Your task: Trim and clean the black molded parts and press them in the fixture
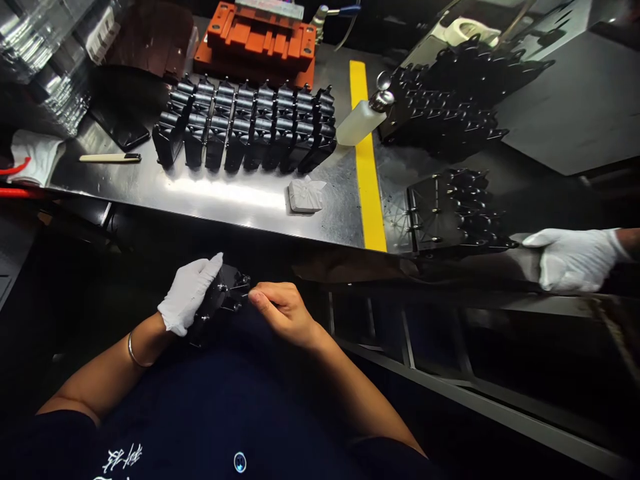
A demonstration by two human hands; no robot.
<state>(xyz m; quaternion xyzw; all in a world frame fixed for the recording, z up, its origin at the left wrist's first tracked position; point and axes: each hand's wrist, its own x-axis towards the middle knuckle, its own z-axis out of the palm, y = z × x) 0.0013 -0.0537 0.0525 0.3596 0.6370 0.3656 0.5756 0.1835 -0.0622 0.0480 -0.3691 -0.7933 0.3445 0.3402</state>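
A black molded part [226, 291] with small posts and shiny points is held in front of my body, off the bench. My left hand [187, 293], in a white glove, is closed around its left side. Bare and with fingers curled into a pinch, my right hand [283, 310] meets the part's right edge. Whatever lies between those fingertips is hidden or too small to name. Several similar black parts [245, 127] stand in a row on the metal bench [200, 193] beyond my hands.
An orange fixture [260, 43] stands behind the row. Nearby are a white bottle [361, 124], folded white wipes [306, 195], a pen [110, 158] and a dark phone [120, 127]. Past the yellow tape [367, 167], another person's gloved hand [575, 260] is beside more black parts [470, 207].
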